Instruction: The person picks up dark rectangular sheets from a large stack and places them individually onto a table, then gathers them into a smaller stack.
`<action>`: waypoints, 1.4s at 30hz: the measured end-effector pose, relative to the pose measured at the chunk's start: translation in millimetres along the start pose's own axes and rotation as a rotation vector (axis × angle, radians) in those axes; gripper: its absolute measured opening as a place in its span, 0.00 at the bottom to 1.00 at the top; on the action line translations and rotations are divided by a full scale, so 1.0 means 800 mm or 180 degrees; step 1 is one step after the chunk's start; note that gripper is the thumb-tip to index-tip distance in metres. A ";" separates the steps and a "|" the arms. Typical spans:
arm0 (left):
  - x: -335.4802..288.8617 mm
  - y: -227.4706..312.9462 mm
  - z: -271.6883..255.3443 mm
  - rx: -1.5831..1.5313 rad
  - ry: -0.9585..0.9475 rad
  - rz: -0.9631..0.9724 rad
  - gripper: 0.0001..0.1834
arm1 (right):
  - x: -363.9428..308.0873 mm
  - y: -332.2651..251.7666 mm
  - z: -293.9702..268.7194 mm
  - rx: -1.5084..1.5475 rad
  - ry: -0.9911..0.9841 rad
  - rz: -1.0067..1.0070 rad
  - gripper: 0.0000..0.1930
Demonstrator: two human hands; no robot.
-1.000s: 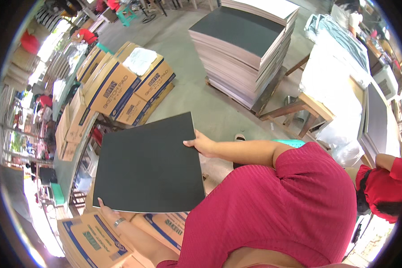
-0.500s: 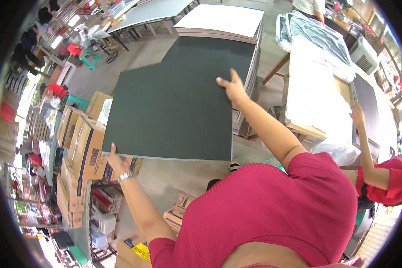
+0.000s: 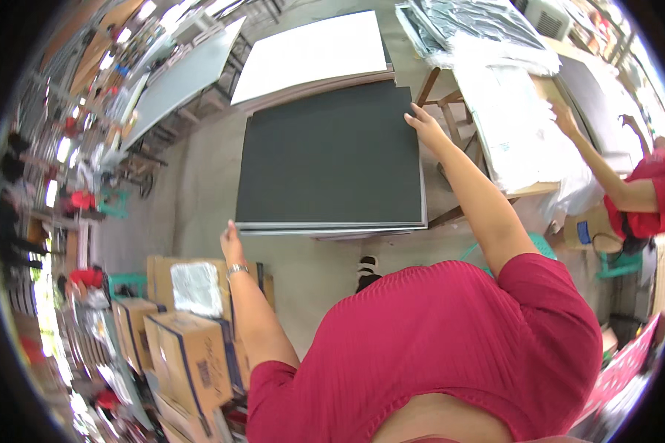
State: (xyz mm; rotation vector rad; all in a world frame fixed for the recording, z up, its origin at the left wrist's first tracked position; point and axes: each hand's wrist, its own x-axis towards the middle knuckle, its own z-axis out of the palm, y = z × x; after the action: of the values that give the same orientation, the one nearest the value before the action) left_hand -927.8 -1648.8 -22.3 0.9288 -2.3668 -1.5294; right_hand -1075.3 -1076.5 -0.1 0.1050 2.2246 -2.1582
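Note:
A large flat black board (image 3: 332, 159) lies on top of a stack of boards in front of me, its pale near edge facing me. My left hand (image 3: 230, 240) is at the board's near left corner, its fingers closed at the edge and partly hidden. My right hand (image 3: 425, 125) rests at the far right edge, thumb and fingers apart. Behind the black board, a white sheet (image 3: 314, 55) tops another pile of boards.
Plastic-wrapped panels (image 3: 502, 111) lie on a wooden stand at the right, where a co-worker's arm (image 3: 591, 155) reaches over. Cardboard boxes (image 3: 188, 354) stand at the lower left. A long grey table (image 3: 185, 81) is at the far left. My foot (image 3: 366, 269) shows below the stack.
The black board has shifted right and squared up on the stack, where it was turned and overhanging to the left. My right hand has moved from its top surface to its right edge.

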 end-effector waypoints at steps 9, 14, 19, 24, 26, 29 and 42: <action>0.139 0.025 0.018 -0.1421 -0.1773 -0.1206 0.57 | -0.115 0.024 0.070 0.0725 0.0569 0.1443 0.40; 0.145 0.056 0.073 -0.1158 -0.2207 -0.0563 0.38 | -0.073 0.048 0.050 0.0958 0.0466 0.1378 0.34; 0.160 0.024 0.063 -0.1802 -0.2455 -0.0837 0.27 | -0.152 0.056 0.086 0.1124 0.0982 0.1831 0.33; 0.163 0.031 0.058 -0.1535 -0.2544 -0.1008 0.24 | -0.179 0.071 0.095 0.1286 0.0759 0.1767 0.36; 0.153 0.042 0.045 -0.1225 -0.2371 -0.0897 0.26 | -0.201 0.085 0.105 0.1135 0.0669 0.1508 0.40; 0.162 0.031 0.009 -0.0942 -0.2507 -0.0894 0.27 | -0.255 0.109 0.141 0.0387 0.0809 0.1594 0.44; -0.016 -0.127 -0.077 -0.1697 -0.2404 -0.1387 0.33 | -0.393 0.091 0.078 0.1143 0.0313 0.1874 0.36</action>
State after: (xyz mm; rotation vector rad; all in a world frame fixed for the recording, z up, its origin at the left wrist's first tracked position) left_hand -848.5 -1716.6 -80.4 0.8581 -1.9725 -2.9161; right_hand -757.4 -1142.8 -50.4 0.7794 1.5348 -2.1846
